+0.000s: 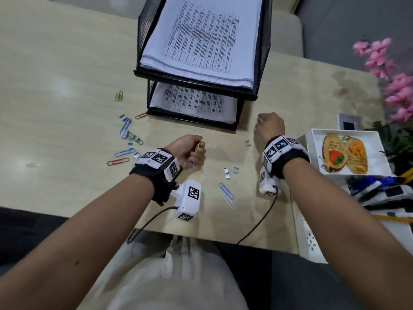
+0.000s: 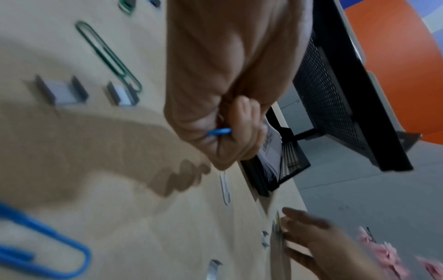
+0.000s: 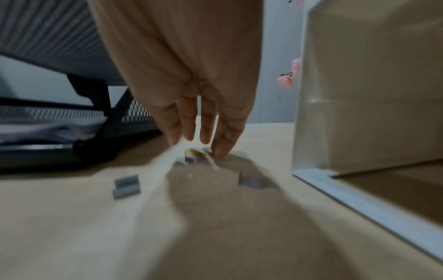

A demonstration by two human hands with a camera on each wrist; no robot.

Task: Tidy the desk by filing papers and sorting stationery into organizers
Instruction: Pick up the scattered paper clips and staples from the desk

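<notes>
Counter (image 1: 67, 86): pale wood, under both hands.
Paper tray (image 1: 263, 52): black mesh, two tiers of printed sheets, just beyond both hands.
White organizer (image 1: 312, 139): just right of the right grip, holding wooden tags.
Left grip (image 1: 187, 151): clenched round a few paper clips (image 2: 219, 131), blue and yellow ends poking out.
Right grip (image 1: 270, 126): released, straight fingers (image 3: 224, 140) pointing down at a small yellow-and-grey piece (image 3: 191, 156) on the counter.
Loose clips (image 1: 127, 139): scattered left of the left grip.
Staple blocks (image 1: 228, 173): between the two wrists.

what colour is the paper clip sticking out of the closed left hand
Blue. The paper clip pokes out of the curled left hand, clearest in the left wrist view.
</notes>
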